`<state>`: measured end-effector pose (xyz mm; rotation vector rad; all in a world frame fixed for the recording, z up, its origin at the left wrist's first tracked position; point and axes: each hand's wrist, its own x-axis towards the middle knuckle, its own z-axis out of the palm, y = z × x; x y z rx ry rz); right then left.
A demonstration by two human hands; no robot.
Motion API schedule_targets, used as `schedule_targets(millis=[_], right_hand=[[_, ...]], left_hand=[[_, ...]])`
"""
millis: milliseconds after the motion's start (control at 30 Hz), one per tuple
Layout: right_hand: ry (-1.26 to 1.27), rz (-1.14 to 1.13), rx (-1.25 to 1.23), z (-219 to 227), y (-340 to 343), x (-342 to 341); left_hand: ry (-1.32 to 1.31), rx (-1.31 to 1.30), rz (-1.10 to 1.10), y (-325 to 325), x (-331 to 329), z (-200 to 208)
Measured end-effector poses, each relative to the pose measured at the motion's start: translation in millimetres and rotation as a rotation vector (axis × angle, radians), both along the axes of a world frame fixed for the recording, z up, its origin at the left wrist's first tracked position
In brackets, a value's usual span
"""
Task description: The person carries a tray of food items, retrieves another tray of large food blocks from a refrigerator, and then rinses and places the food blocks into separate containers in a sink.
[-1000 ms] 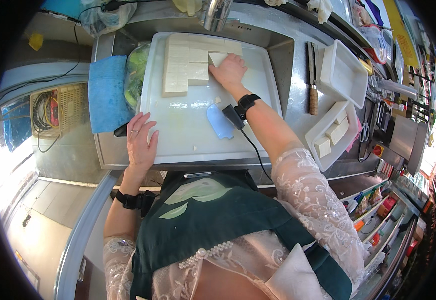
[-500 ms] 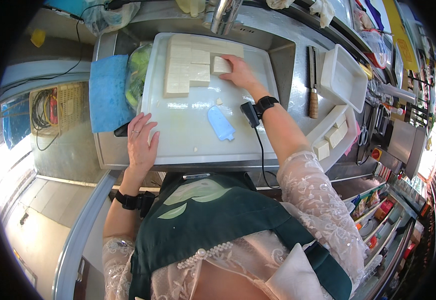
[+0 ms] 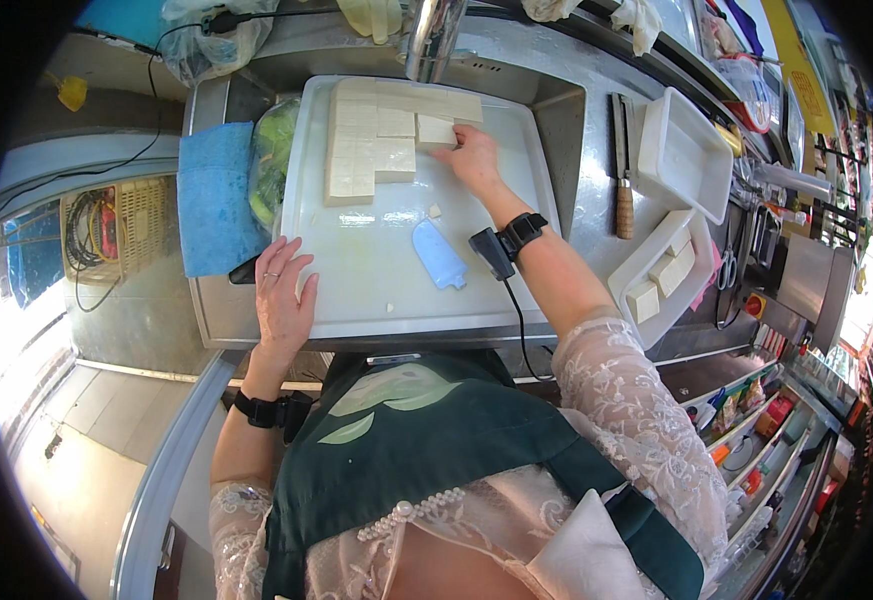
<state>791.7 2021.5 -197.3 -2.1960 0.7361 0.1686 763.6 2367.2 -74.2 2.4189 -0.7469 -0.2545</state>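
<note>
Block position: white block (image 3: 435,131) in the far half of the white tray (image 3: 356,275), just on the near side of the back strip of the white slab (image 3: 352,150) and at the right of its stepped pieces; any hairline gap there cannot be resolved. Seen from the right hand (image 3: 459,142), the block lies to the left and slightly away. Its top face looks nearly square, so no clear long axis.

Right hand is nearer by far: fingers and thumb narrowly set, touching the block's right end; firm grip or light contact, cannot tell. Left hand (image 3: 282,300) is well apart, fingers loosely spread, holding nothing visible, resting at the tray's near-left edge. Blue scraper (image 3: 438,254) lies flat between the two hands, nearer the person.

Labels: no lettering seen on blocks, tray or scraper. Yellow panel (image 3: 794,60), upper right, bears darker marks, too warped to read. Coloured packets (image 3: 731,408) on the right-hand shelf: print too small.
</note>
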Motion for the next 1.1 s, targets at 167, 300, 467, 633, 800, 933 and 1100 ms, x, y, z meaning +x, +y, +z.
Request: schedule_targets(millis=[167,300,467,633,800,933,1100], right_hand=[[-0.139,0.059,-0.012,-11.9,4.0,0.9],[-0.157,0.056,0.232,-26.0,-5.4,-6.6],[-0.153,0.140,0.239,-20.5,-8.0,-12.0],[-0.121,0.098,0.216,-5.6,-17.0,-22.4],[-0.145,0.071,0.338,62.1,-37.6,-63.0],[-0.220,0.033,0.450,121.5,-56.0,-132.8],[-0.357,-0.395,0.116,169.1,-105.8,-237.1]], left_hand=[[0.009,0.002,0.002,-0.8,-0.8,1.4],[-0.005,0.006,0.006,-1.2,-1.5,-1.3],[-0.021,0.009,0.010,-0.8,-2.6,-1.3],[-0.042,0.028,0.012,-0.9,-3.2,-4.0],[-0.063,0.068,-0.006,-0.1,-0.4,-5.5],[-0.127,0.110,-0.054,6.4,-0.6,-19.1],[-0.156,0.144,-0.093,10.5,-0.9,-20.1]])
